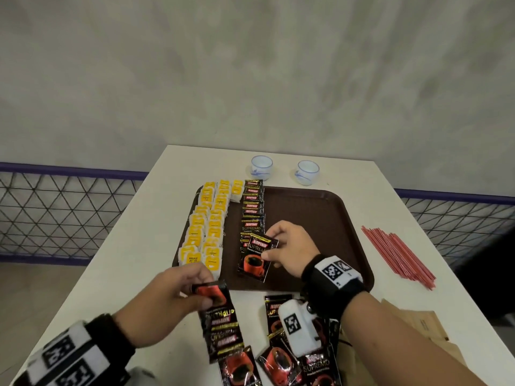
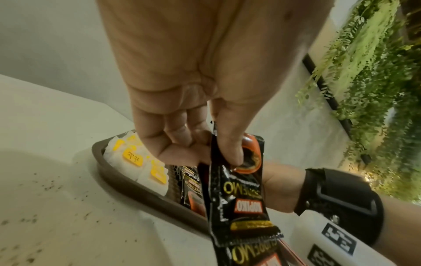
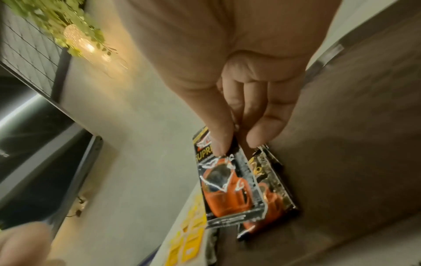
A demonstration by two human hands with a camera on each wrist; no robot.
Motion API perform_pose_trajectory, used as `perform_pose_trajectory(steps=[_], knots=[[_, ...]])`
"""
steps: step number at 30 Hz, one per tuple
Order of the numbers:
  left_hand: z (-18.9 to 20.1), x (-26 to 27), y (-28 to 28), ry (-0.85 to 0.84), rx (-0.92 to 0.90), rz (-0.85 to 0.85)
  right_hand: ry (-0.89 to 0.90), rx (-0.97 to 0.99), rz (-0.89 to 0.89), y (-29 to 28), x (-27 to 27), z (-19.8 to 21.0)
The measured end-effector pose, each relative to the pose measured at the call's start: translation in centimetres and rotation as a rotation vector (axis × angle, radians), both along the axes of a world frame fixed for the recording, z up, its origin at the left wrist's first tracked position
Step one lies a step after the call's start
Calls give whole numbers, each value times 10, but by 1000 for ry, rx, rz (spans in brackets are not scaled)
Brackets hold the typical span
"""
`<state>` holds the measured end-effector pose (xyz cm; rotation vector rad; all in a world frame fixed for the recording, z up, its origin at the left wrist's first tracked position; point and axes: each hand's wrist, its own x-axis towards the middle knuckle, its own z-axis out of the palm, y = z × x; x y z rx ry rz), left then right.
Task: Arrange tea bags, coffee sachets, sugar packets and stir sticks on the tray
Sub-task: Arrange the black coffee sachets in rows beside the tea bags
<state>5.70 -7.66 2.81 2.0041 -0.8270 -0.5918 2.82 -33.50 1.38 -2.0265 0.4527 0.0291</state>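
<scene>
Partly hidden by the right wrist camera, loose sachets litter the desk. Right hand pinches a sachet over the tray; left hand pinches a blurred sachet strip at the tray's near edge.

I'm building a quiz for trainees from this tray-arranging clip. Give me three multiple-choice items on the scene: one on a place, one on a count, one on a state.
1. Where do the red stir sticks lie?
A on the tray
B on the table right of the tray
C in a cup

2. How many small white cups stand beyond the tray?
A one
B two
C four

3. What does the right hand hold?
A a coffee sachet
B a tea bag
C nothing

Answers:
1 B: the stir sticks lie on the table, off the tray.
2 B: two cups.
3 A: the right hand pinches a coffee sachet over the tray.
</scene>
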Motion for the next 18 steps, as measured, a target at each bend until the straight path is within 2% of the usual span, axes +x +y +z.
perform_pose_trajectory(steps=[4, 9, 14, 18], knots=[[-3, 8, -9, 24, -7, 56, 67, -106, -26, 4, 15, -6], [-5, 10, -17, 32, -33, 70, 188, -208, 99, 3, 26, -5], [-12, 14, -17, 38, -11, 78, 176, -329, 168, 5, 28, -5], [-14, 15, -24, 75, -15, 88, 170, -412, 159, 8, 27, -10]])
